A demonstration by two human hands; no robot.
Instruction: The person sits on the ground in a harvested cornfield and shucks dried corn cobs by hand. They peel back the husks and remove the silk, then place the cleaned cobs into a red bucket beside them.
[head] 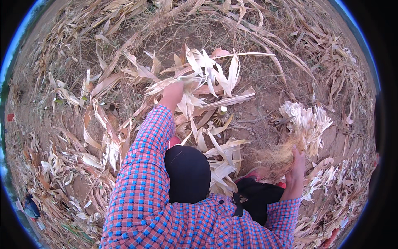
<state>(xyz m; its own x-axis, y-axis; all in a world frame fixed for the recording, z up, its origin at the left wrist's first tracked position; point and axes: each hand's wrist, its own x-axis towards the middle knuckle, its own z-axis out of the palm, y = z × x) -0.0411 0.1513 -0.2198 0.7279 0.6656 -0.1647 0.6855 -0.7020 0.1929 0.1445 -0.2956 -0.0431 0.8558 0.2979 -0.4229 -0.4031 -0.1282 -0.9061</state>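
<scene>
My left hand (173, 93) reaches forward among pale dry corn husks (214, 70) on the ground. Its fingers are largely hidden by the husks, so its grip is unclear. At the right, my right hand (296, 162) holds a thick bundle of dry corn husks (306, 123), cut or gathered ends up, with a tuft of brown corn silk (276, 157) hanging at its base. Between the hands a cut corn stalk stub (222, 110) stands in the soil, with loose husks (222, 155) below it, near my knee.
Dry corn leaves and stalks (267, 37) lie in an arc ahead. More husks (110, 149) cover the ground at the left, and others (326, 177) lie at the right. A red object (330, 238) is at the lower right. Dark and blue items (31, 207) show at the lower left.
</scene>
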